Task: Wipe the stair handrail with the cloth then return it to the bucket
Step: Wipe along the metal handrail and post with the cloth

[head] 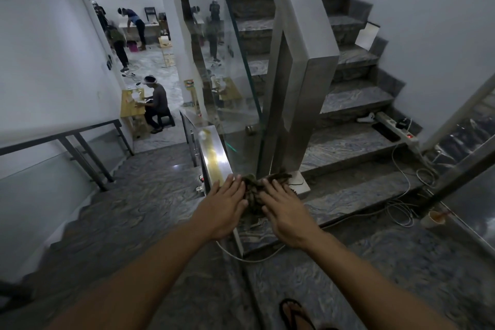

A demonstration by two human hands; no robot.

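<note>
Dim stair landing, both my left hand (224, 205) and right hand (284, 209) flat, fingers spread, pressing cloth (253, 193) on handrail (215, 159): unclamped, it could slip off the edge.

Indoor stairwell, marble steps (348, 147), glass balustrade (235, 83), workroom below

— The handrail (214, 153): what is it made of?
— Polished metal, glossy enough to throw back bright light. The post (302, 104) beside it is brushed steel, duller.
— And the cloth (254, 190)?
— Dark, shaggy, rough fabric.
— The panel (235, 61)?
— Clear, smooth glass.
— The stairs (348, 147)?
— Veined grey stone, with a slight sheen.
</note>
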